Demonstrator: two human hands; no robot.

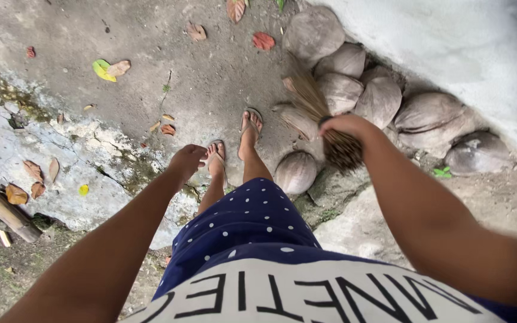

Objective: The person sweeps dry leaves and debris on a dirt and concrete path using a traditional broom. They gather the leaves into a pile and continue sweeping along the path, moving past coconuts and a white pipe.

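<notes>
Outdoors, bare concrete ground (210, 78) carries scattered dry leaves (262, 40) beside the coconut husks (342, 90). Right hand (348, 127) grips a stick broom (321, 116) above those husks; left hand (185, 161) hangs loosely curled, empty. Sweeping works best with short, low strokes drawn away from the husks.

One cam only, head-worn, looking near straight down from standing height. Top of frame faces fwd, past the sandalled feet (234, 146) to bare grey dirt ground (210, 78). Arms and dotted navy skirt (246, 224) fill the near bottom edge. No 2nd view to overlap.
</notes>
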